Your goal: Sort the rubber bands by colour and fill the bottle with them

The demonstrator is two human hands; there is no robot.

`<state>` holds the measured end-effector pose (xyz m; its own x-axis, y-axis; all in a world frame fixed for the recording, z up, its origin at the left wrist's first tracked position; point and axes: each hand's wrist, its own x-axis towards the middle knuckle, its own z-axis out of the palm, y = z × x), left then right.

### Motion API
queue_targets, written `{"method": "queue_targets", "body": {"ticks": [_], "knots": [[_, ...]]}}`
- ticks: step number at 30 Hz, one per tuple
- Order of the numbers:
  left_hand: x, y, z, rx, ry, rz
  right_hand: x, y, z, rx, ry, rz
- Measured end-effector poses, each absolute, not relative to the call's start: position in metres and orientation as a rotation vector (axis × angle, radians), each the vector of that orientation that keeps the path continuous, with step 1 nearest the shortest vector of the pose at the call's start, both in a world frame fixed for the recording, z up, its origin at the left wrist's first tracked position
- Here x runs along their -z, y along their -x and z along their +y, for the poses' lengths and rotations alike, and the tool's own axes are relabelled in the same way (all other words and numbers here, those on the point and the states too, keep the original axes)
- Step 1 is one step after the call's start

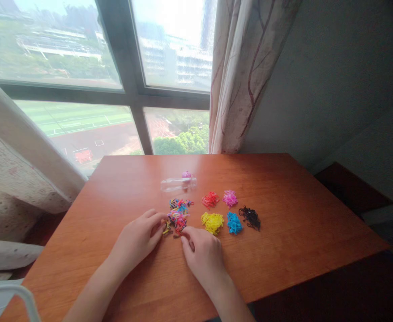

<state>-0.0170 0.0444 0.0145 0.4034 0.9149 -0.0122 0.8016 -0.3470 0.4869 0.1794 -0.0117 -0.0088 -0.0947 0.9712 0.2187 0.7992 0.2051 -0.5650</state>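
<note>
A mixed pile of small coloured rubber bands [179, 213] lies on the wooden table between my hands. My left hand [144, 232] rests at the pile's left side, thumb and index finger apart, next to a few yellow and black bands [166, 229]. At the near right edge of the pile, my right hand [203, 248] has thumb and index finger closed around what looks like a rubber band, mostly hidden by the fingertips. Right of the pile are single-colour heaps: red bands [210, 200], pink bands [230, 198], yellow bands [212, 222], blue bands [234, 222] and black bands [250, 218].
Behind the mixed pile lies a clear plastic container [178, 184] with a purple object [186, 175] by its right end. The table [284, 250] stands against a window, with curtains [232, 89] on both sides. A white curved frame [25, 293] is at lower left.
</note>
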Motion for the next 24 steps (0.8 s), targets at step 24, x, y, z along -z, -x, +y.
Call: {"method": "queue_targets", "body": {"ticks": [24], "knots": [[-0.023,0.011,0.045,-0.591,-2.222,1.411,0.007,-0.175,-0.008,-0.416,1.687,-1.978]]}}
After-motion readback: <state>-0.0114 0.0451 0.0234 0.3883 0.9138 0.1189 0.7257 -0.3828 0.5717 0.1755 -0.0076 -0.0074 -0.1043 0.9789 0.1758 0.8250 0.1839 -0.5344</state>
